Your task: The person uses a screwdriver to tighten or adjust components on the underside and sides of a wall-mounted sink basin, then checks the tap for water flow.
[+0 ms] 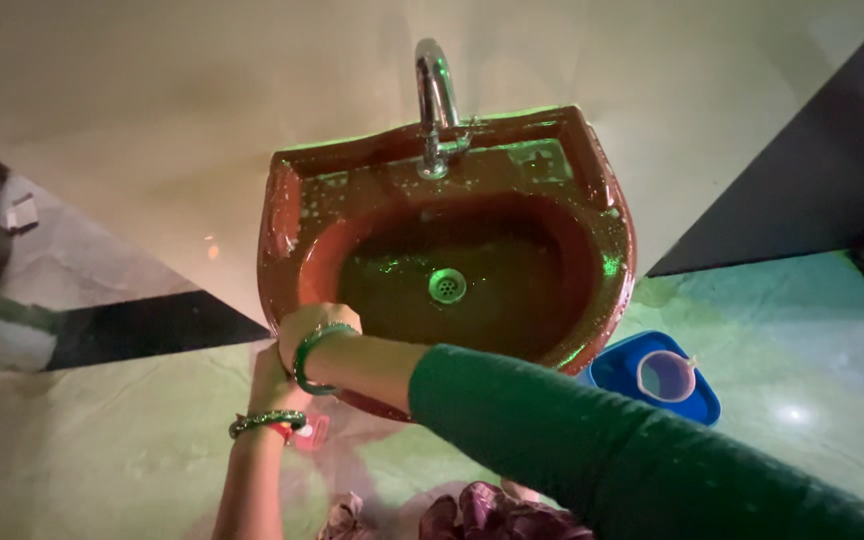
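Right hand (304,322) bent over basin (592,170) rim, left hand (270,385) beneath — wrists crossed

Your right hand (302,325) reaches across leftward, wrist bent, fingers curled out of sight, forearm in a green sleeve. Your left hand (272,385) rises just beneath it, its fingers hidden too.
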